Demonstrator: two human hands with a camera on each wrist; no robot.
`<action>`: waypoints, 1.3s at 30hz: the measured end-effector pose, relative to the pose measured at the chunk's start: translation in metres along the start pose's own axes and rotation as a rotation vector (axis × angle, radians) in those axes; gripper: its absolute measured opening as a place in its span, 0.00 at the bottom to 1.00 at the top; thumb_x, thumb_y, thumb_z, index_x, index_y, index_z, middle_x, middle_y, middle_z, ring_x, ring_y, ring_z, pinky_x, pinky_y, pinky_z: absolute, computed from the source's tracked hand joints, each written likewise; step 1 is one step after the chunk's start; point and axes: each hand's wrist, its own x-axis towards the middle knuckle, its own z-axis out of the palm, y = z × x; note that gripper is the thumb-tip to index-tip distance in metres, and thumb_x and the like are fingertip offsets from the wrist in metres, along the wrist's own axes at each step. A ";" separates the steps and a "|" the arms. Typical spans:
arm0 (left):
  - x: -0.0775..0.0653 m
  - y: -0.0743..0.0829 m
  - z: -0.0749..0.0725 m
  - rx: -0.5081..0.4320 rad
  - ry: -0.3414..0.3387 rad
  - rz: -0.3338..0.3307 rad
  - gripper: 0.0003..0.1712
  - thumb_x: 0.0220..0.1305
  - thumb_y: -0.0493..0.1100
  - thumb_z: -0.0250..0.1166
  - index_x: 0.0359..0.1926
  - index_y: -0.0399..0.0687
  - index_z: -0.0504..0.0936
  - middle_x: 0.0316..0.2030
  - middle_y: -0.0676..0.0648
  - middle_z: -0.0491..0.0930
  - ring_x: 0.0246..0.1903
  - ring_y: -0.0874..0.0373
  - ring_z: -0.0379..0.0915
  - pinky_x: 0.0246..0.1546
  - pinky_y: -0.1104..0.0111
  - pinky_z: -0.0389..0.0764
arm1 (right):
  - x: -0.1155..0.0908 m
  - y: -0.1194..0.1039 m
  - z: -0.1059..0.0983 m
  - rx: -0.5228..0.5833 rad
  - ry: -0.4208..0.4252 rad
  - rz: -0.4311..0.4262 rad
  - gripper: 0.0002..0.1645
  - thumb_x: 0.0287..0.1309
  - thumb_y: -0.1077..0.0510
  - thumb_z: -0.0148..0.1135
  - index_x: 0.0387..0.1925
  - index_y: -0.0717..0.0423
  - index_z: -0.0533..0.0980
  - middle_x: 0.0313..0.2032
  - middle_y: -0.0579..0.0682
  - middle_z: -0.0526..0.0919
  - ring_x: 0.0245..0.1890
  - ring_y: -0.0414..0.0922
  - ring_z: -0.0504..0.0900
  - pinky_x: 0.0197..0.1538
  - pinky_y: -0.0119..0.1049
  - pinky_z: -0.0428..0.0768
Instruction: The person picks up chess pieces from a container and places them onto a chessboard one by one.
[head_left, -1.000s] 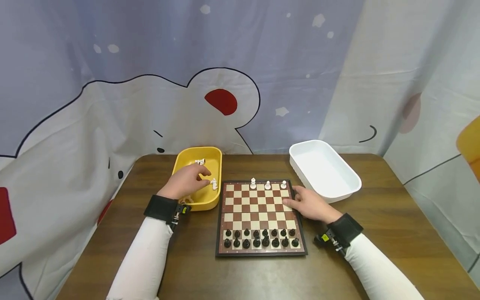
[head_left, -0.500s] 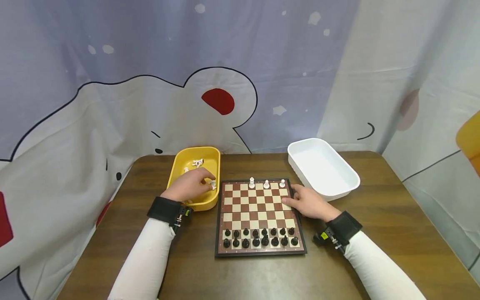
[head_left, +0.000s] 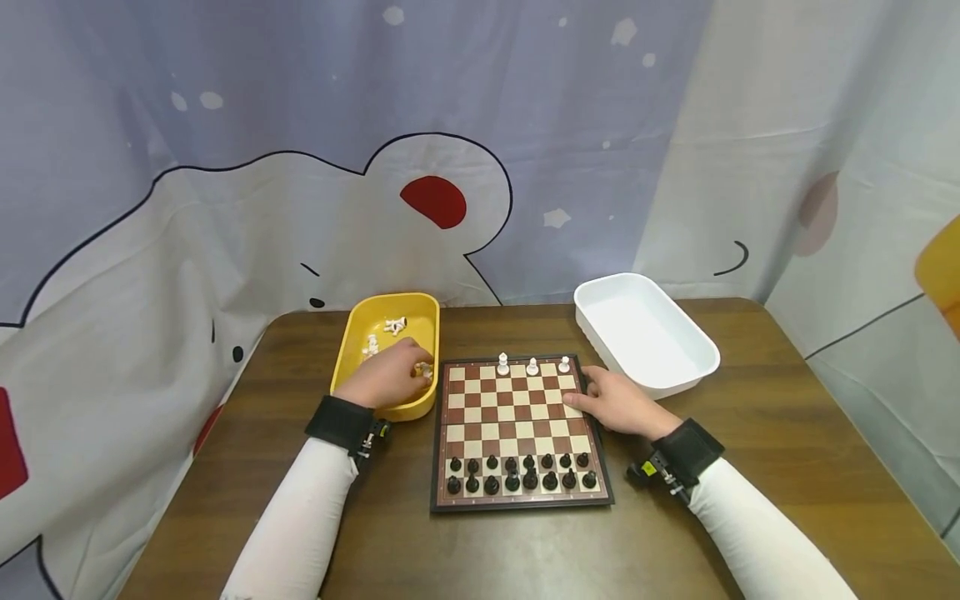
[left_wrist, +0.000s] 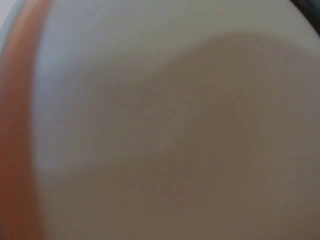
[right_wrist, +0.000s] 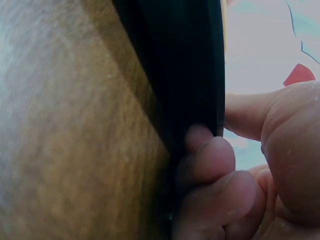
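My left hand (head_left: 386,373) reaches into the yellow tray (head_left: 339,367), its fingers and thumb closed around a white chess piece (head_left: 426,371) by the tray's right wall. Most of that piece is hidden by the fingers. At the right edge of the chessboard (head_left: 498,429), my right hand (head_left: 622,407) grips the frame, thumb on top. In the right wrist view its curled fingers (right_wrist: 215,160) press against the board's dark side (right_wrist: 185,60). Three white pieces (head_left: 532,367) stand along the far row; black pieces (head_left: 512,482) fill the two near rows. The left wrist view is only a pale blur.
More white pieces (head_left: 395,326) lie in the yellow tray, behind and left of my left hand. A white tray (head_left: 645,333) stands at the back right, close to my right hand. A patterned curtain (head_left: 585,150) hangs behind the wooden table (head_left: 525,554).
My left hand has moved slightly right and down in the yellow tray and closed its fingers around a white piece. My right hand keeps its grip on the board.
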 end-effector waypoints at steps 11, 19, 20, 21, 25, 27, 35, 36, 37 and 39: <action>0.002 0.002 0.004 0.072 0.002 0.025 0.17 0.74 0.39 0.71 0.59 0.39 0.90 0.49 0.43 0.81 0.44 0.51 0.78 0.49 0.57 0.83 | 0.001 0.001 0.000 0.004 -0.007 -0.001 0.52 0.81 0.42 0.65 0.79 0.81 0.58 0.28 0.47 0.85 0.26 0.42 0.80 0.32 0.40 0.74; 0.002 0.001 0.004 0.053 0.015 0.030 0.16 0.73 0.35 0.70 0.58 0.37 0.90 0.49 0.42 0.82 0.46 0.51 0.79 0.52 0.56 0.84 | 0.000 0.002 0.000 0.008 -0.009 -0.003 0.52 0.81 0.42 0.65 0.79 0.82 0.58 0.28 0.47 0.85 0.27 0.42 0.81 0.34 0.40 0.75; 0.002 0.001 0.004 0.053 0.017 0.030 0.16 0.72 0.35 0.70 0.58 0.37 0.90 0.49 0.42 0.82 0.46 0.50 0.79 0.53 0.56 0.84 | 0.000 0.002 0.000 0.009 -0.008 -0.002 0.52 0.81 0.42 0.65 0.79 0.82 0.58 0.28 0.47 0.85 0.27 0.42 0.81 0.34 0.40 0.75; 0.002 0.000 0.004 0.052 0.019 0.030 0.16 0.72 0.34 0.70 0.57 0.37 0.90 0.48 0.42 0.82 0.46 0.50 0.79 0.53 0.56 0.84 | 0.000 0.001 0.000 0.009 -0.008 -0.002 0.52 0.81 0.42 0.65 0.79 0.82 0.58 0.29 0.47 0.85 0.28 0.42 0.81 0.34 0.40 0.75; 0.001 -0.001 0.004 0.051 0.024 0.021 0.14 0.70 0.34 0.71 0.55 0.36 0.90 0.46 0.42 0.81 0.44 0.50 0.79 0.51 0.56 0.84 | 0.001 0.001 0.000 0.010 -0.007 -0.001 0.53 0.81 0.42 0.65 0.79 0.82 0.58 0.29 0.47 0.86 0.28 0.42 0.81 0.34 0.40 0.75; 0.001 -0.003 0.005 0.056 0.025 0.015 0.14 0.68 0.33 0.71 0.53 0.36 0.90 0.46 0.42 0.80 0.43 0.50 0.79 0.49 0.56 0.84 | 0.000 0.001 0.000 0.011 -0.009 0.000 0.53 0.81 0.42 0.65 0.79 0.82 0.58 0.29 0.47 0.86 0.28 0.42 0.81 0.34 0.40 0.75; 0.002 -0.006 0.007 0.079 0.044 0.011 0.10 0.67 0.33 0.71 0.48 0.38 0.89 0.43 0.43 0.80 0.41 0.50 0.79 0.46 0.56 0.84 | 0.000 0.001 0.000 -0.001 -0.001 -0.001 0.52 0.81 0.42 0.65 0.79 0.82 0.58 0.31 0.47 0.87 0.31 0.41 0.83 0.38 0.40 0.78; 0.002 -0.007 0.007 0.083 0.047 0.011 0.09 0.66 0.32 0.71 0.47 0.38 0.89 0.43 0.43 0.80 0.41 0.50 0.79 0.46 0.56 0.84 | 0.000 0.001 0.000 0.000 -0.001 -0.001 0.52 0.80 0.42 0.65 0.79 0.82 0.58 0.30 0.47 0.87 0.30 0.41 0.83 0.38 0.40 0.78; 0.002 -0.007 0.007 0.086 0.047 0.010 0.09 0.66 0.32 0.70 0.46 0.38 0.89 0.42 0.43 0.80 0.40 0.50 0.79 0.45 0.56 0.84 | 0.001 0.001 0.000 0.002 -0.001 0.000 0.52 0.80 0.42 0.65 0.79 0.82 0.58 0.30 0.47 0.87 0.30 0.42 0.83 0.38 0.40 0.78; 0.001 -0.008 0.006 0.094 0.051 0.003 0.08 0.65 0.31 0.69 0.44 0.38 0.89 0.41 0.43 0.80 0.38 0.50 0.78 0.44 0.56 0.84 | 0.001 0.001 0.000 0.006 -0.003 0.001 0.52 0.80 0.42 0.65 0.79 0.82 0.58 0.30 0.47 0.87 0.30 0.42 0.83 0.37 0.40 0.77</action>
